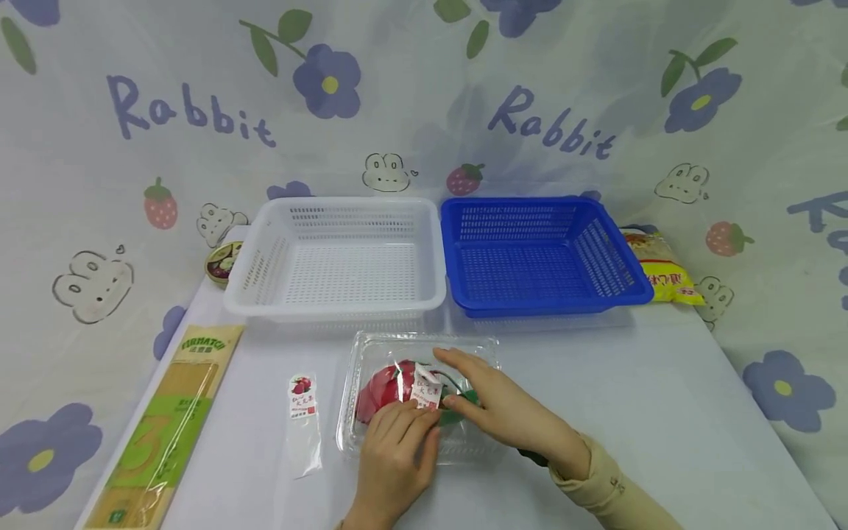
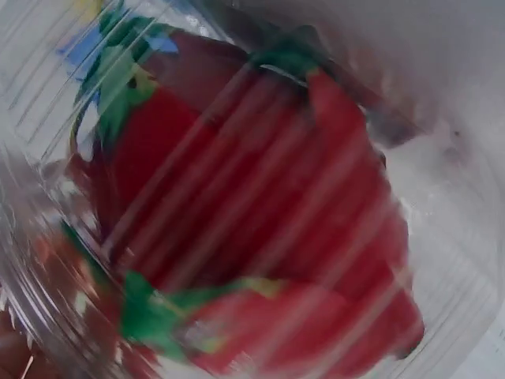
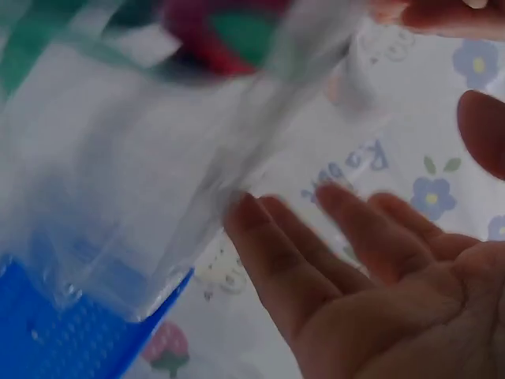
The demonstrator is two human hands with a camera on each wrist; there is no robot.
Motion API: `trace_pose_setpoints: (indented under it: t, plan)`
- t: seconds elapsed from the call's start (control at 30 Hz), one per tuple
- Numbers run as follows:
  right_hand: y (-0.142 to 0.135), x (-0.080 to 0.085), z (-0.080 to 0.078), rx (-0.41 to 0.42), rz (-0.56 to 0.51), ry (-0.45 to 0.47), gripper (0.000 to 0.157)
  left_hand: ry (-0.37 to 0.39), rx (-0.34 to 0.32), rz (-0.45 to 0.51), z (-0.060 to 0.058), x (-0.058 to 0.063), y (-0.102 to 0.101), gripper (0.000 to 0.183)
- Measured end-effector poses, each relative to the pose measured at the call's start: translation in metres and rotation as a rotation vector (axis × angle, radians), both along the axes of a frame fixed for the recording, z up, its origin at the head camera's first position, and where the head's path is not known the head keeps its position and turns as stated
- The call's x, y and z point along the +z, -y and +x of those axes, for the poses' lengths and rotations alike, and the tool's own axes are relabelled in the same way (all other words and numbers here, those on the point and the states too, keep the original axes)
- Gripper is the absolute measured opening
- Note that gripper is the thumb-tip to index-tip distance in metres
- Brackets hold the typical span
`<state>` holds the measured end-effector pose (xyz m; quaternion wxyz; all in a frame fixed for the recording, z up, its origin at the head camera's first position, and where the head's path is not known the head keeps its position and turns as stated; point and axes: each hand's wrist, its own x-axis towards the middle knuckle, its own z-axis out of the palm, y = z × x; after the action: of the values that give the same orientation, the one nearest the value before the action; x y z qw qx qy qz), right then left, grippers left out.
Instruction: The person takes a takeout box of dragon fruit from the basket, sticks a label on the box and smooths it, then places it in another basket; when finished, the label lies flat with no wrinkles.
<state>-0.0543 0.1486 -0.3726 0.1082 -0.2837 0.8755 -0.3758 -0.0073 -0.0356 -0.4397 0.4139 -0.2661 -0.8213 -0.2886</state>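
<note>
A clear plastic clamshell box [image 1: 354,368] lies on the white table, with red dragon fruit [image 1: 384,394] with green tips inside. Ribbed plastic covers the dragon fruit [image 2: 237,174] in the left wrist view. On the lid is a white label [image 1: 426,390] with red print, its top end lifted. The left hand [image 1: 397,458] rests its fingertips on the lid at the label's lower edge. To the right, the right hand [image 1: 506,408] holds its fingers extended over the lid, thumb beside the label. Its spread fingers [image 3: 288,272] show near the box edge in the right wrist view.
Another label strip [image 1: 305,427] lies left of the box. Behind stand a white basket [image 1: 334,308] and a blue basket [image 1: 550,300]. A noodle packet [image 1: 162,434] lies far left, a yellow bag [image 1: 665,269] behind right, and a round container [image 1: 221,261] behind left.
</note>
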Motion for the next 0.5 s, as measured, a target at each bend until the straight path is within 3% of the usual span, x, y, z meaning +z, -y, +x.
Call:
trace_pose_setpoints:
  t: [0.17, 0.37, 0.5]
  plan:
    - [-0.004, -0.004, 0.017, -0.115, 0.101, -0.229, 0.062, 0.054, 0.003, 0.015, 0.001, -0.002, -0.001, 0.03]
    - [-0.001, -0.019, 0.045, -0.118, 0.14, -0.469, 0.049, 0.197, 0.204, -0.053, -0.001, 0.001, 0.005, 0.043]
    - [0.004, -0.032, 0.052, -0.121, 0.181, -0.523, 0.046, 0.268, 0.269, -0.126, -0.005, 0.004, 0.007, 0.044]
